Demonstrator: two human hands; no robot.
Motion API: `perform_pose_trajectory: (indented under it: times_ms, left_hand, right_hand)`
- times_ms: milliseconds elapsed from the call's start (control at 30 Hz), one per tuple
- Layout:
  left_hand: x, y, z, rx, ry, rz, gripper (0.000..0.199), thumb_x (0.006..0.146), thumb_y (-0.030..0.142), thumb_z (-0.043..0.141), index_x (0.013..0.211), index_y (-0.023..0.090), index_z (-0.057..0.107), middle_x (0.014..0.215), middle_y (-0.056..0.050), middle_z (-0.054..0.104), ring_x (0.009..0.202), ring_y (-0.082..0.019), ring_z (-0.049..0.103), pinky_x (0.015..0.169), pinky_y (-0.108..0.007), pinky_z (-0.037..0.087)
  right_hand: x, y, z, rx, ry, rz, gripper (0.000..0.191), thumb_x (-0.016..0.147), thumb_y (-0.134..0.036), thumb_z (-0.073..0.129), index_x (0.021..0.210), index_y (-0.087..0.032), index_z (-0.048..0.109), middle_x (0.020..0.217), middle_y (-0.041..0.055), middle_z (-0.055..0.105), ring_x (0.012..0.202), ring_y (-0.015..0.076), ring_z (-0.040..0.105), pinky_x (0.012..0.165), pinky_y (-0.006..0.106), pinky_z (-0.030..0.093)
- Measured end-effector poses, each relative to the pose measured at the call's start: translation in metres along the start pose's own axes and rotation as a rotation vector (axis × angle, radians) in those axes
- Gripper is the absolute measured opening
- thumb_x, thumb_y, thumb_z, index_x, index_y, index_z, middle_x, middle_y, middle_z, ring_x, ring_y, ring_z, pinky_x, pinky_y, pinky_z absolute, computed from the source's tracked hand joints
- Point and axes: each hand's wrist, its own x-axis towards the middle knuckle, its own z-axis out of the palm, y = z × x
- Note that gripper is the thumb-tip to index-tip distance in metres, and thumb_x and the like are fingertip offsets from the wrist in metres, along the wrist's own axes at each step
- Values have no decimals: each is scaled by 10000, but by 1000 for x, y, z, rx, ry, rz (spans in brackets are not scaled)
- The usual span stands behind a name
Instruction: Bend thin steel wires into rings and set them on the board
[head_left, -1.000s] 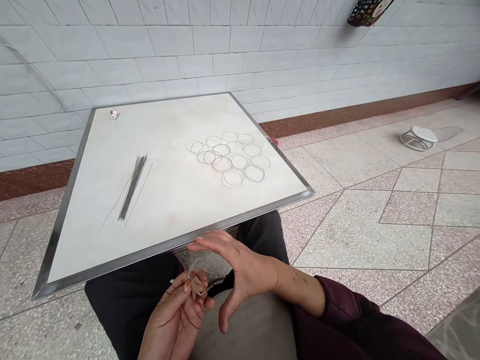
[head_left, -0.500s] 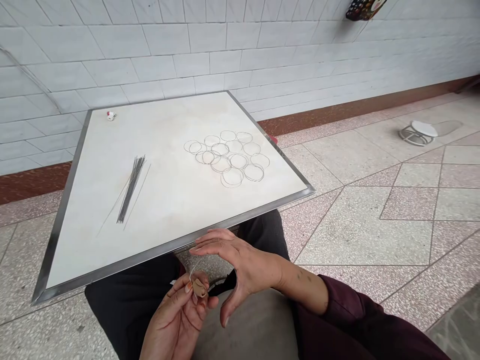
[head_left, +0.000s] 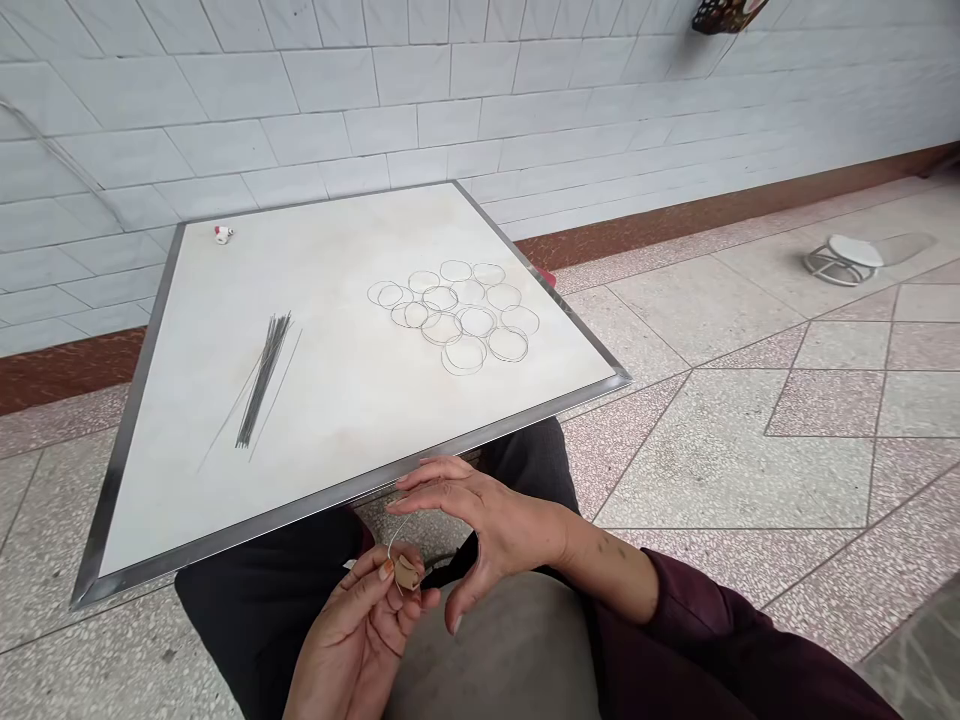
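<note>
Below the table's front edge, my left hand (head_left: 360, 620) pinches a small tan-brown piece (head_left: 406, 573), which looks like folded tape or card. A thin wire (head_left: 393, 538) rises from that pinch in a curve toward the fingertips of my right hand (head_left: 487, 530). My right hand arches in a C shape, thumb well apart from the fingers; whether its fingertips touch the wire is hard to see. On the table lie a bundle of straight dark wires (head_left: 262, 385) at the left and several thin wire rings (head_left: 463, 353), some overlapping, at the right.
The white table (head_left: 330, 350) has a metal rim and stands against a tiled wall (head_left: 322, 140). A small red-and-white object (head_left: 223, 234) sits in its far left corner. On the floor to the right is a low white stool (head_left: 851, 255). My knees are under the near edge.
Both hands have shifted slightly to the right, and the right hand keeps its arched shape. The brown piece is still in my left hand. The wires and rings on the table have not moved.
</note>
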Motion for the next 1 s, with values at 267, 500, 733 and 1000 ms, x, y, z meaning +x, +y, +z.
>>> perform_pose_trajectory:
  times_ms: [267,500,733,1000]
  left_hand:
    - [-2,-4,3,2,-43,10,96,714,210,809,778,165,754,829,-39,702,750,-177,653,791,-341,557]
    - [-1,-5,0,41,-148,17,116,818,241,702,735,162,717,804,-48,628,780,-173,562,752,-307,490]
    - [3,-4,-3,162,-141,46,152,825,256,694,708,162,721,743,-41,602,738,-177,527,751,-324,460]
    - [0,-6,-3,212,-115,59,159,837,274,700,739,153,735,771,-38,610,725,-157,522,706,-295,447]
  right_hand:
    - [-2,-4,1,44,-5,16,1084,544,-592,864,1429,-206,371,1385,133,515,1336,263,427,1127,401,332]
    - [-4,-4,-1,65,-12,26,989,607,-527,861,1423,-230,388,1395,120,518,1356,251,418,1142,399,310]
    - [-6,1,-1,86,-18,31,942,611,-511,866,1402,-234,436,1396,115,518,1355,245,411,1125,387,333]
    - [-6,2,-1,127,-6,5,1006,555,-573,868,1390,-225,428,1351,116,557,1312,256,459,1101,408,366]
